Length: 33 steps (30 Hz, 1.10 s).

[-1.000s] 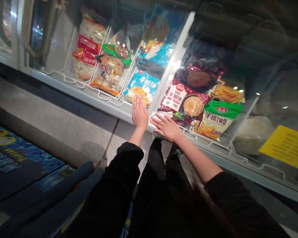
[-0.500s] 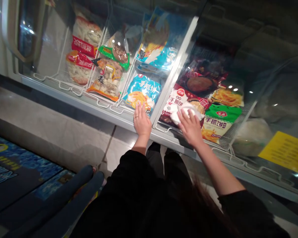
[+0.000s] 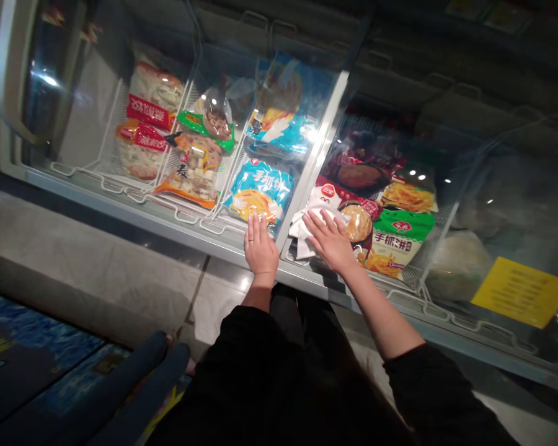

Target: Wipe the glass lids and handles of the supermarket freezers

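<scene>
My right hand presses a white cloth against the glass lid of a chest freezer, fingers spread over the cloth. Part of the cloth sticks out to the left of the fingers. My left hand lies flat near the front edge of the lid with nothing in it, and its fingers are stretched out. Under the glass, a blue food bag lies just beyond my left fingertips. A red and white food bag and a green and white bag are beneath the glass around my right hand.
A metal frame bar divides the lid between my hands. White wire baskets hold several frozen food bags. A yellow sign is on the right side. Another person's legs are at lower left, beside a blue printed box.
My right hand has slid the cloth left across the glass, towards the frame bar. My left hand stays by the front edge. The camera view has shifted a little.
</scene>
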Each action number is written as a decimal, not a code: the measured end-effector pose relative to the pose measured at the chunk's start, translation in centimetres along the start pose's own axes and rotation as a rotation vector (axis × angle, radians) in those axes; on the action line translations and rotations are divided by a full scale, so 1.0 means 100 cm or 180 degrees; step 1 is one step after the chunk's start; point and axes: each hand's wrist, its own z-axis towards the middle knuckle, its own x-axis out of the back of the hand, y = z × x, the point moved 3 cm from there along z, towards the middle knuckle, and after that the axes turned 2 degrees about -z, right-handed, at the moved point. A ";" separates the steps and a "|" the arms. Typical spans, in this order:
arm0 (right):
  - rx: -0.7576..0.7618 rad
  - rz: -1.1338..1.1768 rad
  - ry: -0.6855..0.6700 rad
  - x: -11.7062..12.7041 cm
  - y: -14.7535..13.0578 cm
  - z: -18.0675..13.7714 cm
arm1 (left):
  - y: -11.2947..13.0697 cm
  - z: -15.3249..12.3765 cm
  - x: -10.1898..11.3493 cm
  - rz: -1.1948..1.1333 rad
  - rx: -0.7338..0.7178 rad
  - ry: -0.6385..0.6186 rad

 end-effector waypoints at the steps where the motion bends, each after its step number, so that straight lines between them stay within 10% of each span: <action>1: -0.0107 0.0028 0.0092 0.002 0.002 0.016 | 0.000 0.000 0.000 0.0019 -0.0009 0.0009; 6: -0.0137 0.0171 0.0345 0.004 -0.004 0.047 | 0.000 0.000 0.000 0.0028 0.0012 -0.0005; 19: 0.0551 0.0276 -0.0230 -0.032 -0.055 -0.048 | -0.003 0.000 -0.001 0.0097 -0.0059 0.0157; 33: 0.0305 0.0115 0.0549 0.048 0.094 0.086 | 0.010 0.022 0.004 0.0122 -0.0655 -0.0053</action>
